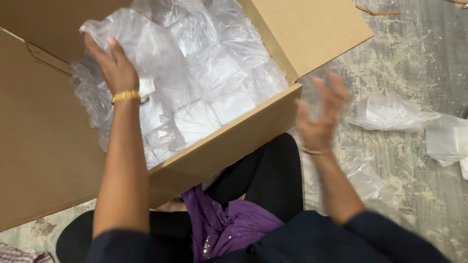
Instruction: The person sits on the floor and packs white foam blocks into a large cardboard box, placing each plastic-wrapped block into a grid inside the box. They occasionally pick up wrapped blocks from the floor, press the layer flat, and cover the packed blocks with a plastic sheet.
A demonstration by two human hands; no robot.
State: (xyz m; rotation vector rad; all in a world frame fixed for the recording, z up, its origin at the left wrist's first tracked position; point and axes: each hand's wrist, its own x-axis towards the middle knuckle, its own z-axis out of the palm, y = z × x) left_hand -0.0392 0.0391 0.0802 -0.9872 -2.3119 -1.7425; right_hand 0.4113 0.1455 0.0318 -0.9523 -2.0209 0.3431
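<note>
Head view: clear plastic packets (204, 83) fill the open cardboard box (229, 146) at eleven o'clock. Left hand (114, 65) rests on them, fingers loosely curled, gripping nothing clearly. Right hand (321, 114), blurred and spread wide, hovers at three o'clock, near loose bags (390, 112) on the floor (414, 53).

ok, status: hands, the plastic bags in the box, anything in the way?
Left hand flat on clear plastic bags in the cardboard box. Right hand open, empty, blurred, outside the box. Loose bags on floor; nothing blocking.
</note>
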